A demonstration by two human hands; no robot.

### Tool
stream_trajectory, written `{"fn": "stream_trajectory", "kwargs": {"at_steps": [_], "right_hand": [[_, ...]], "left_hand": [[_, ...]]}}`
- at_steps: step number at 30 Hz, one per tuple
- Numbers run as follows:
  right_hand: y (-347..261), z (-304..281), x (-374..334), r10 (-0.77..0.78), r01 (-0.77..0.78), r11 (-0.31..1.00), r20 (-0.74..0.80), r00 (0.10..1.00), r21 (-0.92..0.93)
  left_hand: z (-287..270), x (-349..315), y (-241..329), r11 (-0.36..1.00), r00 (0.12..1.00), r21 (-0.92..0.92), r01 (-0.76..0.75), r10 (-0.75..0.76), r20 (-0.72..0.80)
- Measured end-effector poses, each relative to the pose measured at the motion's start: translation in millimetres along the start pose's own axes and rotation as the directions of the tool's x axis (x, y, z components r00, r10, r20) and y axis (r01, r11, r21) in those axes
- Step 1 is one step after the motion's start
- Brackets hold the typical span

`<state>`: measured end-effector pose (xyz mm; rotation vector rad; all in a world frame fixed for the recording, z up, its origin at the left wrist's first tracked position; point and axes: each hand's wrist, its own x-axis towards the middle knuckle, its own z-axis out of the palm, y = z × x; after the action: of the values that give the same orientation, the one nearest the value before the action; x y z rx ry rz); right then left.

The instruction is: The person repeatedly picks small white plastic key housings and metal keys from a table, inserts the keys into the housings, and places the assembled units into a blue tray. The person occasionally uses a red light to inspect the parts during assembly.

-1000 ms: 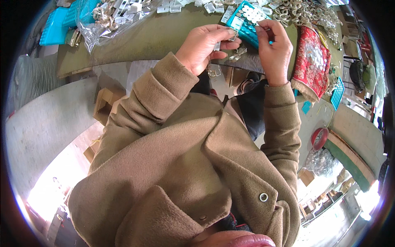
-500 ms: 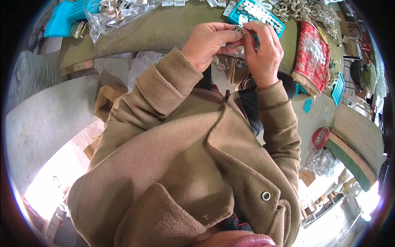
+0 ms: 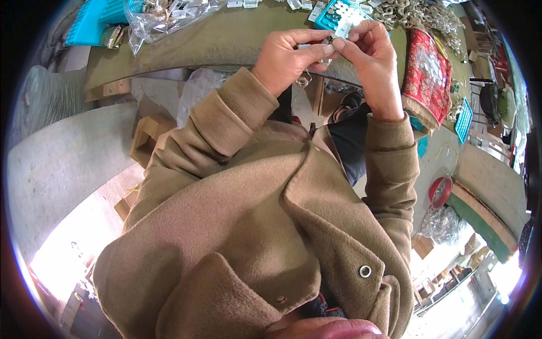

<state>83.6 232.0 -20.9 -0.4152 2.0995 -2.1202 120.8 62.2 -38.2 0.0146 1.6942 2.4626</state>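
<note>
My left hand is closed in a pinch on a small dark-and-silver metal piece. A thin metal chain loop hangs below its fingers. Against the piece rests the thumb of my right hand, its fingers curled. A small white tag stands up at the right fingertips and seems held there, though the grip is partly hidden. Just behind the hands lies a turquoise tray with several round white pieces in it.
The hands are over the front edge of a green-topped table. A clear plastic bag and turquoise trays lie left. Chains are heaped back right, near a red patterned cloth. A cardboard box stands below.
My right hand has shifted slightly right, and its index finger has parted from the metal piece. The white tag has moved right with it. My left hand has barely moved.
</note>
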Motion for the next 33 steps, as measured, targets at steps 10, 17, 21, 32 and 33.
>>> {"fn": "stream_trajectory", "kwargs": {"at_steps": [10,17,21,32,33], "right_hand": [[-1,22,-18,0.057,-0.091,0.982,-0.199,0.978,-0.166],[-4,12,-18,0.190,-0.166,0.939,-0.052,0.980,0.300],[-6,-1,-20,0.266,-0.247,0.834,0.034,0.963,0.493],[11,-30,-19,0.118,-0.181,0.874,0.165,0.979,0.450],[12,-30,-20,0.078,-0.145,0.895,0.171,0.982,0.422]], "left_hand": [[3,2,0,0.922,0.958,-0.271,0.278,-0.244,0.151],[2,7,-15,0.690,0.874,-0.541,0.480,-0.428,0.230],[-4,11,-21,0.560,0.807,-0.581,0.590,-0.421,0.414],[18,15,-17,0.411,0.804,-0.719,0.561,-0.478,0.354],[20,15,-16,0.422,0.800,-0.707,0.567,-0.487,0.351]]}}
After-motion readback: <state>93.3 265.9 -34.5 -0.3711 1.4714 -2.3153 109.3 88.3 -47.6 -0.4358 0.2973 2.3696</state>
